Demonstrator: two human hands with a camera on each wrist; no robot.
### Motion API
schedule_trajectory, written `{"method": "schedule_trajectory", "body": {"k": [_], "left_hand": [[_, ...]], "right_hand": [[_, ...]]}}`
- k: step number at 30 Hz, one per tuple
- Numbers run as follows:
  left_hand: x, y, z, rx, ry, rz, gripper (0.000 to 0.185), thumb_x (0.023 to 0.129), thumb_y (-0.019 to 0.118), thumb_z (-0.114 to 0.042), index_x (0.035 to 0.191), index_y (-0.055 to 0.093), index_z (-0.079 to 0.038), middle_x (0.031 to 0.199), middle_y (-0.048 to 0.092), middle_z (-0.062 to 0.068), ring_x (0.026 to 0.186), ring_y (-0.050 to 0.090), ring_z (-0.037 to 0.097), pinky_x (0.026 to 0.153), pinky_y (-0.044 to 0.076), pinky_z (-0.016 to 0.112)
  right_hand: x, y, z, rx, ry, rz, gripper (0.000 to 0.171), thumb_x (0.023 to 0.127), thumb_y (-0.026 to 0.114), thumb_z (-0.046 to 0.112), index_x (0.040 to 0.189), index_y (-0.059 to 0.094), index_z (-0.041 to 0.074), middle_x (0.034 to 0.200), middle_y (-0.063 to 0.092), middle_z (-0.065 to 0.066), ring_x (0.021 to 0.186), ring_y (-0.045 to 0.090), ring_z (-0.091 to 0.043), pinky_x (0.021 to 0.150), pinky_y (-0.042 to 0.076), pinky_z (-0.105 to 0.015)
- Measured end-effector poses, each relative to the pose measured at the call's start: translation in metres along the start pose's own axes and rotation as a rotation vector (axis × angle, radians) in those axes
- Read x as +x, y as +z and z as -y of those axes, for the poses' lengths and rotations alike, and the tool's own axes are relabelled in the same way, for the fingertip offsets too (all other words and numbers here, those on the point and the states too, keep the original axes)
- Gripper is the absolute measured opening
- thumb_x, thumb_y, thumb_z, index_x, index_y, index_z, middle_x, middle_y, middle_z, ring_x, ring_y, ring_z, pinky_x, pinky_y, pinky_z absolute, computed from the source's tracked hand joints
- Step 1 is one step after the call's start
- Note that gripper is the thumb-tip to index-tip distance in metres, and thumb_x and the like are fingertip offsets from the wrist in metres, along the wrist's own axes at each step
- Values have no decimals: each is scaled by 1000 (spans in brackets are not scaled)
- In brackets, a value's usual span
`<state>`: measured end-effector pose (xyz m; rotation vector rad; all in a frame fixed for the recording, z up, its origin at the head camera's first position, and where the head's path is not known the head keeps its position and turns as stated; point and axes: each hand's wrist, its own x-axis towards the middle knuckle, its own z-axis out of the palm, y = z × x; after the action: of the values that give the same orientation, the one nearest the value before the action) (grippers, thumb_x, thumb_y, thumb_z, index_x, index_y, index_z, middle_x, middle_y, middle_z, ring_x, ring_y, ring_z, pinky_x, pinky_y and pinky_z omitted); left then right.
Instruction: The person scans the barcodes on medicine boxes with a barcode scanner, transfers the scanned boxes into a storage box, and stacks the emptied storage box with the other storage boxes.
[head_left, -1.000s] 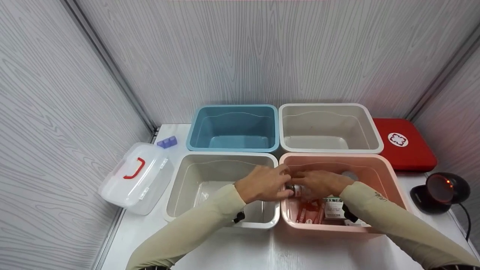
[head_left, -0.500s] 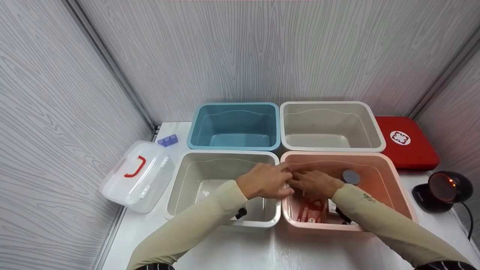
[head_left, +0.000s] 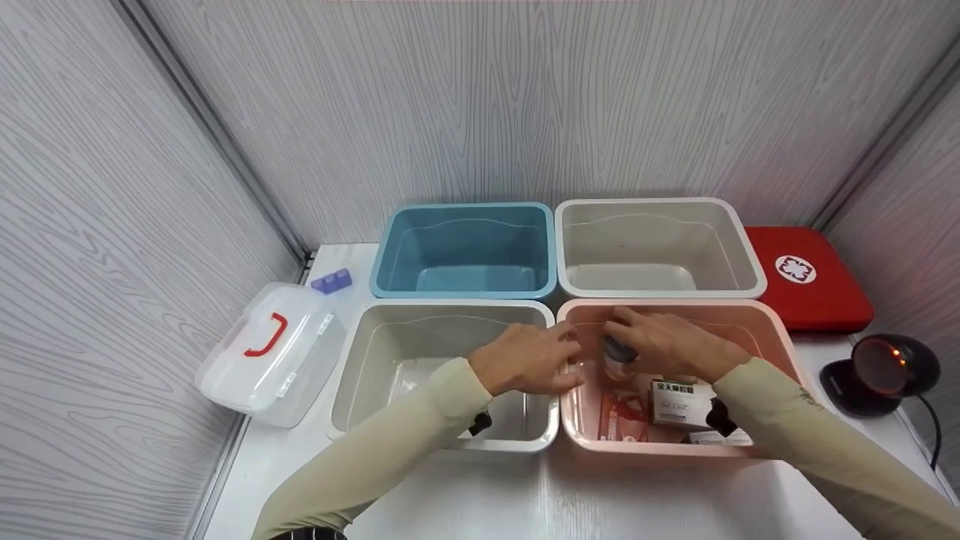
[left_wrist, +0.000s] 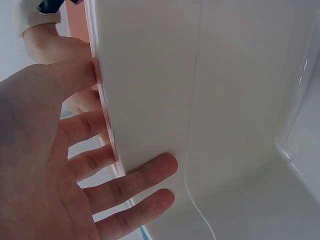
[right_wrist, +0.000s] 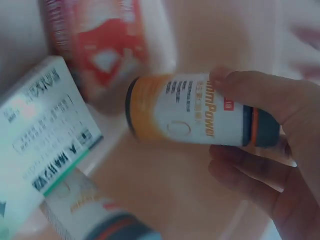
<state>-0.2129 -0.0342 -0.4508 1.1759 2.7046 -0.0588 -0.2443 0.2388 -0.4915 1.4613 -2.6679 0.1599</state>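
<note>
My right hand (head_left: 667, 341) is inside the pink bin (head_left: 675, 306), holding a white and orange pill bottle (right_wrist: 185, 110) with a dark grey cap. In the right wrist view, thumb and fingers pinch it near the cap end. A second similar bottle (right_wrist: 95, 210) lies partly under a white medicine box (right_wrist: 45, 135) with a green stripe. Beside them is a red and white packet (right_wrist: 105, 45). At the rim between the pink bin and the front grey bin (head_left: 442, 304), my left hand (head_left: 525, 360) hovers or rests with spread, fairly straight fingers and nothing in it.
Behind stand a blue bin (head_left: 465, 208) and another grey bin (head_left: 645, 204). A clear case (head_left: 270, 360) with a red handle and a purple pill organizer (head_left: 331, 281) lie left. A red first-aid case (head_left: 806, 281) and a black scanner (head_left: 885, 371) stand right.
My right hand has moved away from the left hand, and the bottle is now in its grip. The medicine box shows again. The left hand stays near the shared rim.
</note>
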Motion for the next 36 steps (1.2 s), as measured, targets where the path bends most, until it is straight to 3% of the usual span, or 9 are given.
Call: {"method": "schedule_trajectory", "body": {"k": [2,5,9,11,15,20,25,32,36], "left_hand": [[-1,-1,0,-3,1,-12,44,107,52,-54,128,70,-20,147,60,2,91,68,24,74,61,42],[-1,-1,1,-23,0,-17,42,107,53,-53,124,70,-19,146,60,2,88,67,24,71,59,42],[-1,-1,1,-40,-5,-4,42,107,52,-53,126,69,-20,147,59,2,90,65,22,74,59,40],[0,-2,1,-42,-7,2,43,107,52,-54,127,68,-20,148,58,2,92,65,21,76,59,39],[0,-2,1,-52,0,8,42,107,53,-53,126,69,-19,150,58,1,94,65,20,77,59,38],[0,-2,1,-55,8,18,43,108,52,-54,128,70,-20,157,55,0,96,67,21,76,59,36],[-1,-3,2,-66,4,28,44,107,53,-55,129,70,-21,157,54,-1,91,64,20,73,56,35],[0,-1,3,-86,5,21,43,107,52,-54,128,70,-21,158,54,-1,99,68,23,77,59,38],[0,-1,2,-74,7,18,43,107,52,-55,128,70,-22,161,53,0,106,70,24,83,61,42]], "right_hand": [[-6,-11,-4,53,69,11,57,84,96,19,130,63,10,120,62,-10,97,69,-26,88,66,-47],[-18,-29,-10,226,227,33,54,88,91,16,133,61,13,123,65,-9,101,70,-27,89,64,-51],[-36,-51,-18,439,405,-24,56,93,87,14,140,55,15,129,67,-11,108,69,-29,92,64,-54],[-46,-61,-22,506,446,-100,58,95,86,15,143,54,15,129,68,-12,107,69,-27,90,65,-46],[-68,-76,-29,598,506,-265,62,95,86,15,147,51,11,132,65,-9,102,69,-14,81,61,-20],[-96,-88,-36,623,529,-437,67,93,82,-2,150,49,4,138,56,5,104,64,-2,81,55,-9],[-118,-89,-43,578,473,-592,62,88,77,-18,145,59,-3,147,56,9,114,61,-8,91,51,-6],[-149,-74,-45,610,721,-669,58,92,78,-12,145,58,0,148,48,17,124,49,-8,93,45,-3],[-166,-60,-47,595,820,-707,40,96,78,-3,134,63,-5,147,47,19,131,42,-6,97,39,-4]]}}
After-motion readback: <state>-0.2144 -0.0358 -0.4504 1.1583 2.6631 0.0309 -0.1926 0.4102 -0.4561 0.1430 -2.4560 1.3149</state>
